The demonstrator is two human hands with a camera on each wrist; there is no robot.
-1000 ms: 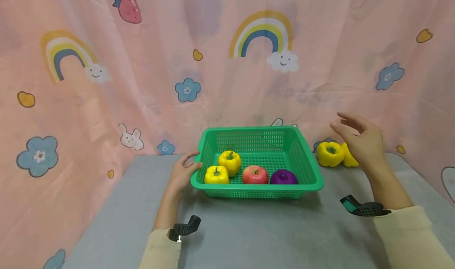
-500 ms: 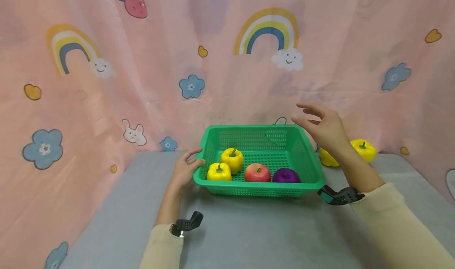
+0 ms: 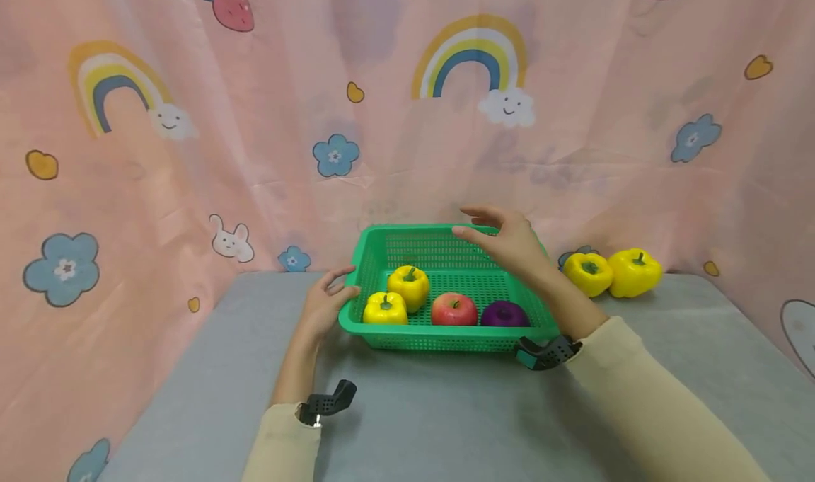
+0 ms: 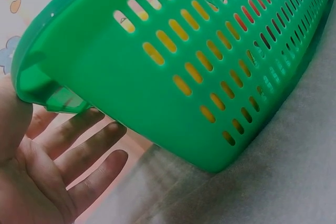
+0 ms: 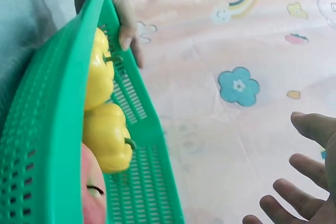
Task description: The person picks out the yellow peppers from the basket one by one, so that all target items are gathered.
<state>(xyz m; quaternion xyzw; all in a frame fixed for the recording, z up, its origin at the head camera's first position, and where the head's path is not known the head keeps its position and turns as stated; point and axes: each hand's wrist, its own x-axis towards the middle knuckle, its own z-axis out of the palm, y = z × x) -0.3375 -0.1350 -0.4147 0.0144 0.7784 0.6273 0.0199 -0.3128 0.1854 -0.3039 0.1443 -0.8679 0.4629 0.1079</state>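
A green plastic basket [image 3: 458, 332] stands on the table, holding two yellow bell peppers [image 3: 409, 288], a red apple [image 3: 454, 310] and a round purple item [image 3: 505, 314] along its near side. My left hand [image 3: 322, 306] holds the basket's left rim; in the left wrist view its fingers [image 4: 86, 148] reach under the rim against the outer wall. Above the basket's right half hovers my right hand [image 3: 509, 241], fingers spread and nothing between them. The right wrist view shows that same hand [image 5: 310, 177] apart from the basket.
Two more yellow bell peppers [image 3: 634, 273] sit side by side on the table, right of the basket. A pink patterned curtain [image 3: 255, 114] hangs behind the grey table [image 3: 433, 418].
My right hand has moved left, from near the peppers on the right to over the basket. The left hand stays at the rim, and the basket's contents look the same.
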